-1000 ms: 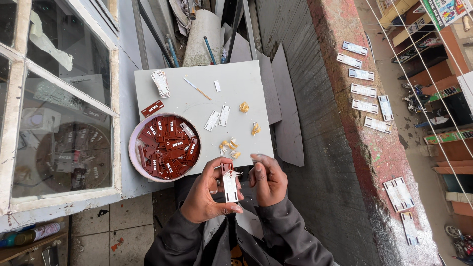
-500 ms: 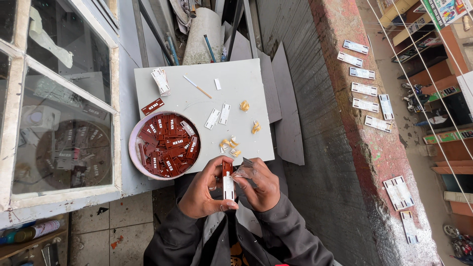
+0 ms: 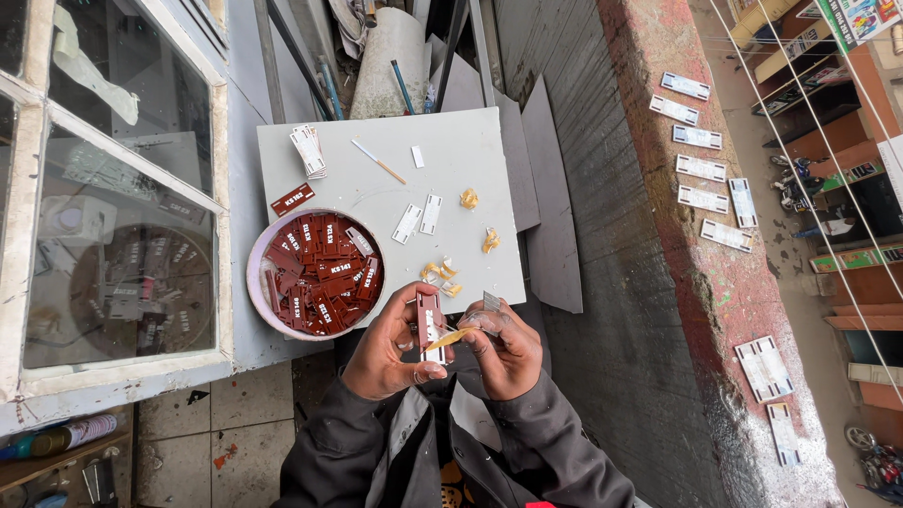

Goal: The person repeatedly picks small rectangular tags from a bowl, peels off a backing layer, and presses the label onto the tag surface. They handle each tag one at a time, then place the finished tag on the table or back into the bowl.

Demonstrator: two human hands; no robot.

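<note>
The fingers of the left hand point(image 3: 384, 353) were curled tight around a small dark red plastic tag with white marks point(image 3: 430, 325), holding it upright just past the near edge of the board. The fingers of the right hand point(image 3: 508, 346) were pinched shut on a thin yellow peel strip point(image 3: 449, 337) that was touching the tag, and a small grey blade-like piece point(image 3: 491, 301) stuck up from that hand too. Both hands were close together, almost touching.

Just beyond them lay a flat pale grey square board point(image 3: 470, 160). Little curled yellow scraps point(image 3: 438, 275) sat near its front edge. At the board's left front corner sat a round pink bowl point(image 3: 256, 282) full of more dark red tags point(image 3: 320, 277). Two white strips point(image 3: 419, 218) lay in the middle, and a thin wooden stick point(image 3: 379, 162) lay further back. More white strips point(image 3: 701, 169) lay well apart on the red wall to the right
</note>
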